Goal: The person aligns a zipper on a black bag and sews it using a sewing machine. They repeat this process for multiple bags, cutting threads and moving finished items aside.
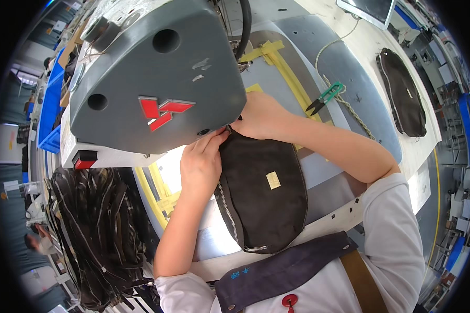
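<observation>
A dark fabric pouch [261, 201] with a metal zipper along its left and lower edges and a small gold label lies under the grey sewing machine head [203, 88]. My left hand [201, 164] pinches the pouch's far corner, fingertips close together at the zipper end. Across from it, my right hand [263, 116] is curled onto the same far end, and the machine head hides some of its fingers. The needle area is also hidden behind the machine head.
Green-handled thread snips [326, 98] lie on the machine bed to the right, near a braided cord [356, 112]. Another dark pouch [402, 94] rests at the far right. A heap of dark zippered pieces [91, 229] hangs at the left. Yellow tape [292, 78] marks the bed.
</observation>
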